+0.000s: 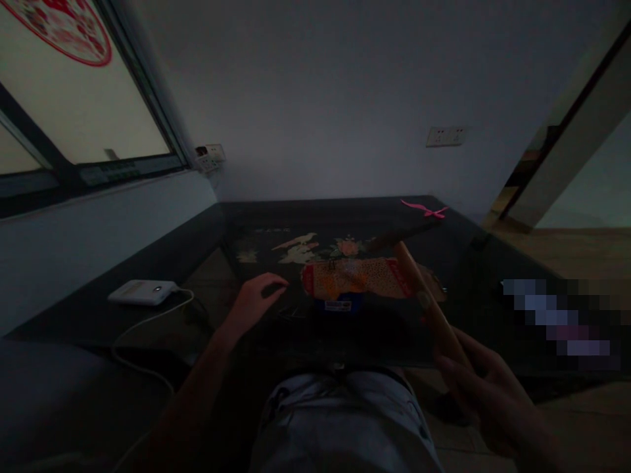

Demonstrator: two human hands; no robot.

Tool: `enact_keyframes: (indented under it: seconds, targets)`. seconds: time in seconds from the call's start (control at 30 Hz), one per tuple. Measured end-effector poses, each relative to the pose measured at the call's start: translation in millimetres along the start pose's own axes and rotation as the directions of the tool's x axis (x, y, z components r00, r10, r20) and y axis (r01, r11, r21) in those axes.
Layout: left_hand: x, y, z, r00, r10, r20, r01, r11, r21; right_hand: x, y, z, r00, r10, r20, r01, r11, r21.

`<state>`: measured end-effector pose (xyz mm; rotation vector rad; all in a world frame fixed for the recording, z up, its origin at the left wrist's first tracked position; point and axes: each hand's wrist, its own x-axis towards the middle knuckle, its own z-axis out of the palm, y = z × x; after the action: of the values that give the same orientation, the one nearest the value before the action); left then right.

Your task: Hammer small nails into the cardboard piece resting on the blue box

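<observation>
My right hand (486,387) is wrapped round a light wooden stick (434,312), which slants up and away to the left. The stick's far end overlaps the right part of a tan, dotted packet with red ends (357,276). Whether they touch I cannot tell. This packet lies across a blue object with a white label (339,305), mostly hidden beneath it. Left of the packet, my left hand (254,302) hovers over the dark table with thumb and forefinger apart, holding nothing. The picture is dim.
A white power bank (144,292) with a white cable (142,322) lies on the left of the dark glossy table (276,213). A pink ribbon-like thing (428,211) lies at the far right. Behind is a wall with a socket plate (445,136); a blurred-out patch covers the right side.
</observation>
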<state>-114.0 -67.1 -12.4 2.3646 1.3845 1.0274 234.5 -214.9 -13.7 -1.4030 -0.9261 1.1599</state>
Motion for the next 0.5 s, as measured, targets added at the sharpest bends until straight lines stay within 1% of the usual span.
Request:
enact_keyframes:
  seconds: [0.1, 0.17, 0.3, 0.4, 0.5]
  targets:
    - [-23, -14, 5.2, 0.987, 0.046, 0.153, -0.051, 0.998, 0.025, -2, 9, -1, 1.000, -0.009, -0.013, 0.009, 1.000, 0.004]
    - [-34, -21, 8.6, 0.976, 0.063, 0.211, -0.076, 0.996, 0.053, 0, 14, -1, 1.000, -0.024, 0.013, 0.024, 1.000, -0.009]
    - [-46, -31, 11.6, 0.973, 0.040, 0.228, -0.067, 0.991, 0.113, 3, 19, -1, 0.997, -0.038, 0.072, 0.041, 0.998, -0.040]
    - [-48, -37, 11.5, 0.973, 0.029, 0.230, -0.053, 0.994, 0.098, 2, 19, 1, 0.998, -0.038, 0.057, 0.041, 0.998, -0.053]
    - [-48, -40, 11.7, 0.969, 0.031, 0.246, -0.051, 0.996, 0.076, 1, 18, 2, 0.996, -0.076, 0.048, 0.079, 0.994, -0.073]
